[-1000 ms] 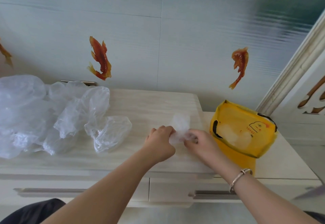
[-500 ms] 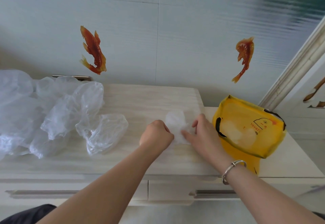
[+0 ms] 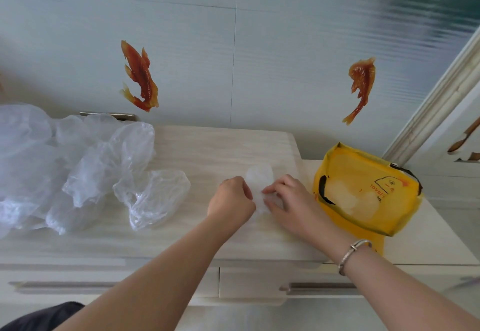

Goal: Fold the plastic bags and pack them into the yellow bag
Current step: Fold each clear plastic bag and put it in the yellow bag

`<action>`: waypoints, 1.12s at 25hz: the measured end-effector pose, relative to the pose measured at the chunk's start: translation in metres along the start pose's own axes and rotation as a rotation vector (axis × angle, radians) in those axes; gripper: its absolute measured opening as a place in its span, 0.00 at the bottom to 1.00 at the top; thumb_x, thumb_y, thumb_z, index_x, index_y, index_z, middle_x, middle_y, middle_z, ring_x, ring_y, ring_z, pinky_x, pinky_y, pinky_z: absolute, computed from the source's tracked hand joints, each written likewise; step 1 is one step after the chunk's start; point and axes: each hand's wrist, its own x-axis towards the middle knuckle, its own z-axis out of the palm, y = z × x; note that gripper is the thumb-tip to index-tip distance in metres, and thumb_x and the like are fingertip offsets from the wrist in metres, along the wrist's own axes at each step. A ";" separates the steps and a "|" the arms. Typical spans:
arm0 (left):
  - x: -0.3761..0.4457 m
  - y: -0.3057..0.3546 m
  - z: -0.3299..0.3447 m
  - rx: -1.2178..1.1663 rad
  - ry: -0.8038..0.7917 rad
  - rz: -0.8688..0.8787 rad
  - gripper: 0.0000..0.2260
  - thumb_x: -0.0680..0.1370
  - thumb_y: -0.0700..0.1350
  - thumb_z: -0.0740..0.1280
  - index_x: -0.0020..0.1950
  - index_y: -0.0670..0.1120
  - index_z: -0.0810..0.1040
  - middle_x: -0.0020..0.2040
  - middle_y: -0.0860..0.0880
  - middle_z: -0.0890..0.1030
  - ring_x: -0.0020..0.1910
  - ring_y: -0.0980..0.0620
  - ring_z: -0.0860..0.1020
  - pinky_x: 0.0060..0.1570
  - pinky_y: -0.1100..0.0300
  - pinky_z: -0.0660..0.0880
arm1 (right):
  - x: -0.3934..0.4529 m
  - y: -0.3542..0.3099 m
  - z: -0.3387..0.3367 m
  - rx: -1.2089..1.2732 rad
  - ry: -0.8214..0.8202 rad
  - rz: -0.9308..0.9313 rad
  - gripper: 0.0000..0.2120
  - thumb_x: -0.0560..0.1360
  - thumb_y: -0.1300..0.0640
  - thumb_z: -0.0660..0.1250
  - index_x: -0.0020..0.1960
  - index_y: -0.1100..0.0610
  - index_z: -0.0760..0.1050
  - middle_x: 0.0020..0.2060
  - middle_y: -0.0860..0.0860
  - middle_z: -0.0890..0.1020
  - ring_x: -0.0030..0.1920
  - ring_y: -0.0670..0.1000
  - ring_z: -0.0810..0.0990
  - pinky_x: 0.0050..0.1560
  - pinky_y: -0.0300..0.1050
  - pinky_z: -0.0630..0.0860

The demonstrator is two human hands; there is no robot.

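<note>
A small, partly folded clear plastic bag (image 3: 259, 178) lies on the pale wooden cabinet top (image 3: 207, 154), between my two hands. My left hand (image 3: 231, 201) is curled and pinches its left edge. My right hand (image 3: 288, 198) holds its right side with thumb and fingertips. Just right of my right hand stands the open yellow bag (image 3: 368, 190), with pale folded plastic visible inside. A loose heap of crumpled clear plastic bags (image 3: 78, 169) covers the left part of the cabinet top.
The wall with two orange fish stickers (image 3: 140, 76) rises right behind the cabinet. A white carved door frame (image 3: 441, 92) stands at the far right. Two drawers with bar handles (image 3: 311, 288) sit below the front edge.
The small bag stays between my hands; my right fingers have shifted on it and curled over its right side. My left hand holds its place. The camera moved slightly.
</note>
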 end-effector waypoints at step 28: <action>0.021 0.000 -0.014 -0.057 -0.074 0.000 0.12 0.78 0.49 0.64 0.36 0.45 0.73 0.40 0.47 0.83 0.33 0.56 0.76 0.30 0.64 0.68 | 0.034 0.015 0.008 0.355 0.134 0.309 0.09 0.77 0.52 0.66 0.41 0.54 0.73 0.32 0.45 0.76 0.34 0.44 0.73 0.33 0.36 0.66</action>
